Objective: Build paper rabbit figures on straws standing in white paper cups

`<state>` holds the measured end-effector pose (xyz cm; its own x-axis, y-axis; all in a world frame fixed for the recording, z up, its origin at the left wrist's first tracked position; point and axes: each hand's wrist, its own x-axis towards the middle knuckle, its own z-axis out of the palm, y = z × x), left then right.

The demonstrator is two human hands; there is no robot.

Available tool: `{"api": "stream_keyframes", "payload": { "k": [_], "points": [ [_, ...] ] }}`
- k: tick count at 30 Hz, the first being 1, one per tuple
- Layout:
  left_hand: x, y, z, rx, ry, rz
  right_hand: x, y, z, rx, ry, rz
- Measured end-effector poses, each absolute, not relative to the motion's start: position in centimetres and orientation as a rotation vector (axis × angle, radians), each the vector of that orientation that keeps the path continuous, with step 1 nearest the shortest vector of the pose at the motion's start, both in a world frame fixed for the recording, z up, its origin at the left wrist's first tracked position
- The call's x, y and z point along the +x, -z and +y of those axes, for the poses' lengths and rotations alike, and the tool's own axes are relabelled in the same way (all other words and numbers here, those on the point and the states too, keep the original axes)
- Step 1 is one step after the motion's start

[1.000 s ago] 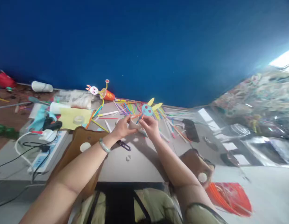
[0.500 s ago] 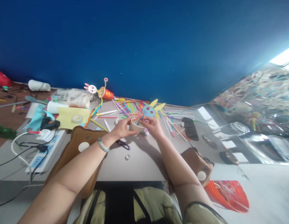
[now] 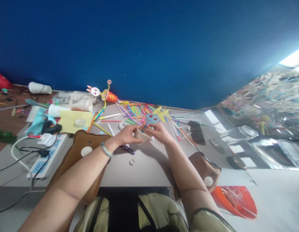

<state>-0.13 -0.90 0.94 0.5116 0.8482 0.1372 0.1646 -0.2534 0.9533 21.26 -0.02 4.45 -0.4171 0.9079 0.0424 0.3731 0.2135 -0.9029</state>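
My left hand [image 3: 127, 135] is closed round the side of a white paper cup [image 3: 140, 135], whose mouth tips toward the upper right. At the cup's rim my right hand [image 3: 159, 131] pinches a blue strip, likely a pipe cleaner. Just above those fingers sits a blue paper rabbit face [image 3: 152, 118] with red spots and yellow ears [image 3: 161, 112]. My right fingers cover part of the strip and of the cup's rim. Below the hands a dark purple cutter [image 3: 127, 149] and a small clear ring [image 3: 132, 162] lie on the table.
Many coloured sticks [image 3: 132, 112] spread along the blue wall. A finished rabbit cup [image 3: 110, 96] in orange lies behind on the left. A power strip [image 3: 46, 158], yellow paper [image 3: 72, 120] and tape roll [image 3: 79, 123] are left; a black phone [image 3: 197, 132] and orange bag [image 3: 236, 199] are right.
The blue rabbit face has dropped lower and closer to the cup. The cup has tilted and shifted slightly right, with both hands still on the work.
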Motion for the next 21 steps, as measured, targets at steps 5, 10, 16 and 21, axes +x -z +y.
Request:
{"api": "stream_keyframes", "payload": {
  "k": [5,10,16,21],
  "points": [
    [0.1,-1.0,-1.1,1.71,-0.829,0.842,21.3,-4.8,-0.2,-1.188,-1.288,-1.893],
    [0.3,-1.1,-1.3,1.67,-0.857,0.852,20.9,-4.5,-0.4,-1.214,-1.263,-1.815],
    [0.3,-0.6,-0.8,1.621,-0.879,0.957,20.3,-3.5,0.0,-1.238,-0.968,-1.676],
    [0.2,0.4,-0.3,1.613,-0.836,1.014,20.6,-3.2,0.4,-1.237,-0.895,-1.632]
  ]
}}
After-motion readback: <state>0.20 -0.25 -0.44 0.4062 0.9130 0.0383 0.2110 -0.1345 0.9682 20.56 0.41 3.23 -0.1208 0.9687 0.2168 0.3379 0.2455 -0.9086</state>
